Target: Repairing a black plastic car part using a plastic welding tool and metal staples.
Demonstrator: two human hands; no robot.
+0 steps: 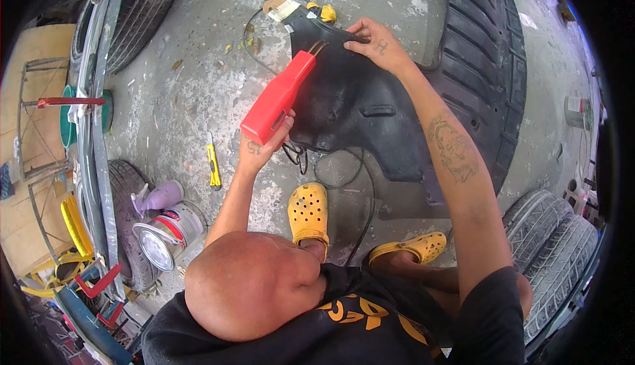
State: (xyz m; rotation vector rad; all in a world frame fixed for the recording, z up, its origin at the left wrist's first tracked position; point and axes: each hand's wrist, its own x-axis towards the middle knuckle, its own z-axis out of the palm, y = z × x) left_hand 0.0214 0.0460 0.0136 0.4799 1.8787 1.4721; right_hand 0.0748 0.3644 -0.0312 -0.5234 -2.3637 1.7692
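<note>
At the left, a purple bottle (162, 196) and a paint can (173, 231) lie beside a tire (127, 223); nearer the middle, a yellow cutter knife (213, 163) lies on the grey floor (185, 93), its long axis running roughly away from the person. Next comes the red tool (281, 93), above the floor at the left edge of the black panel (344, 93). Its long axis slants forward and right, the 2 metal prongs (320, 48) pointing away from the person over the panel; whether they touch it, I cannot tell. The left hand (266, 150) grips its near end, fingers wrapped around the right side, forearm coming up from below. The tool looks smooth and boxy, tapering toward the prongs. The right arm reaches forward from the lower right, and the right hand (376, 44) bends inward, thumb and fingers closed on the panel's far edge. The panel is dark, scuffed and irregularly curved, with a short raised slot. At the far right, 2 treaded tires (555, 266) stand side by side.
</note>
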